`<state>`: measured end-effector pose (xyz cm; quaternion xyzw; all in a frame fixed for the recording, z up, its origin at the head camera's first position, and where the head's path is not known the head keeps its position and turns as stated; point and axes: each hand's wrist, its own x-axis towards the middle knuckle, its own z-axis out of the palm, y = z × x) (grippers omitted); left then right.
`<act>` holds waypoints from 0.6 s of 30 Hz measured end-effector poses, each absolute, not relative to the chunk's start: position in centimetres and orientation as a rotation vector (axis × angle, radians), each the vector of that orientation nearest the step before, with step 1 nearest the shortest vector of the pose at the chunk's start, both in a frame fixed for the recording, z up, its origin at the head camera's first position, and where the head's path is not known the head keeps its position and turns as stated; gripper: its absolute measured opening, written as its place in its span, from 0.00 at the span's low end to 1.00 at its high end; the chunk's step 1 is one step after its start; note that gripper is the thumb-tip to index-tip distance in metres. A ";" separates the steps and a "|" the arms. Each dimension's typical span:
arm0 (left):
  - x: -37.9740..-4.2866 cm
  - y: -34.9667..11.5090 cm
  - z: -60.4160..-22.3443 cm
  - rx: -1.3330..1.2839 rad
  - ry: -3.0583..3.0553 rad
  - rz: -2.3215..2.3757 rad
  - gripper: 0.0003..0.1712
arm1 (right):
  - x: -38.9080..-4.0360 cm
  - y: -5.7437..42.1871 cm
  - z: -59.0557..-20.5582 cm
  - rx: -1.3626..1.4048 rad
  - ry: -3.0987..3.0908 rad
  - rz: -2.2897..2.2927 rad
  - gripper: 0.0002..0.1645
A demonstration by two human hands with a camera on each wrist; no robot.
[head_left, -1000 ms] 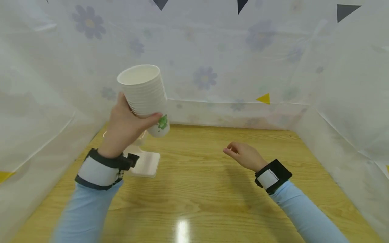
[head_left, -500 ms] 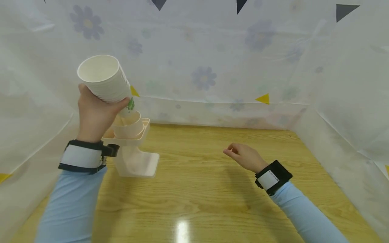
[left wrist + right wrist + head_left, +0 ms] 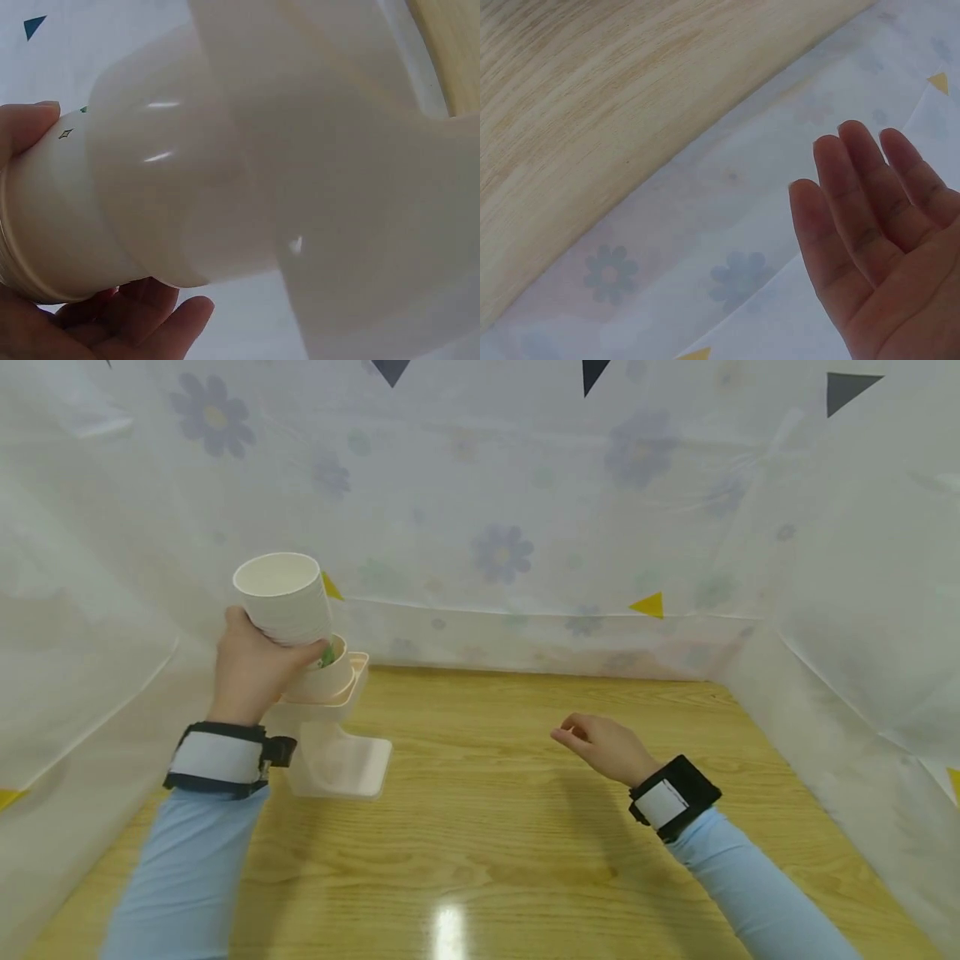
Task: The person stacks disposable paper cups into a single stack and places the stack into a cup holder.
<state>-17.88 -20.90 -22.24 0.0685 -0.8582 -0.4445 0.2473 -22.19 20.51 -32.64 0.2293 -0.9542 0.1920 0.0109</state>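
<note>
My left hand point(image 3: 255, 664) grips a stack of white paper cups point(image 3: 288, 606), rims up and slightly tilted, with a green print low on the side. The stack's lower end sits inside the round collar point(image 3: 330, 681) on top of a cream plastic cup holder point(image 3: 352, 764). In the left wrist view the thumb and fingers wrap the paper cups point(image 3: 67, 210), whose lower end shows through the translucent collar point(image 3: 180, 157). Well to the right, my right hand point(image 3: 607, 745) hovers over the table holding nothing, its fingers loosely bent; its palm shows in the right wrist view.
The holder stands on a wood-grain table point(image 3: 480, 827) at the left. White flowered sheeting point(image 3: 502, 485) closes off the back and both sides. Small yellow triangles point(image 3: 649, 605) and dark ones mark the sheeting.
My left hand first carried the cup stack leftward to above the holder, then lowered it into the collar, straightening it somewhat. The right hand has stayed in place.
</note>
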 end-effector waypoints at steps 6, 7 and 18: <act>-18.2 -20.6 -23.2 0.228 -2.380 -1.190 0.53 | -22.1 20.6 -32.4 0.710 -2.985 0.584 0.28; -18.2 -20.5 -23.2 0.239 -2.380 -1.187 0.53 | -22.1 20.6 -32.4 0.710 -2.985 0.586 0.28; -18.1 -20.4 -22.9 0.199 -2.500 -1.212 0.55 | -22.1 20.7 -32.2 0.698 -2.986 0.583 0.31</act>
